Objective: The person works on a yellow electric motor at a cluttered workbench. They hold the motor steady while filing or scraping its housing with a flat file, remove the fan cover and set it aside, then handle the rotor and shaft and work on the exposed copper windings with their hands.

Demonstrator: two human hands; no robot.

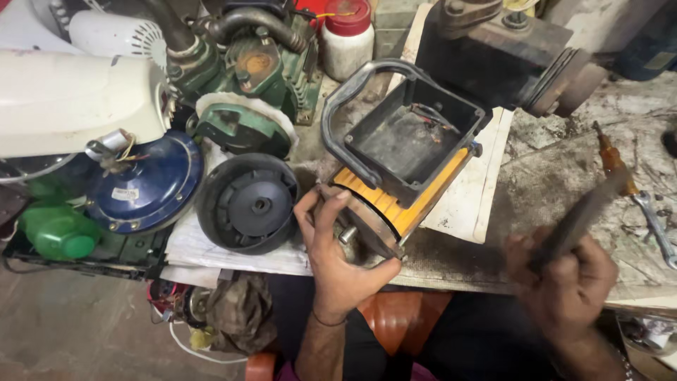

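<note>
Two hands: both at the near edge of a cluttered workbench [564, 183], seen from above.
Surface: grey, stained and scratched bench top; a white sheet [472, 197] lies under the work, bare concrete floor at lower left.
Yellow motor [395, 201]: lies tilted at the bench's front centre; ribbed yellow body, open black terminal box [409, 134] on top with loose wires inside, grey loop handle [352, 106].
Left hand [338, 254]: fingers wrapped around the motor's near end, thumb beside the shaft.
Right hand [564, 282]: blurred, fingers closed on a dark tool handle [578, 219], well apart from the motor.
Surroundings: black fan cover [250, 204] just left of the motor; blue domed housing [151, 183]; green pump body [247, 77]; green bottle [60, 233]; white jar with red lid [347, 35]; amber-handled screwdriver [613, 159] and spanner [656, 226] at right.
</note>
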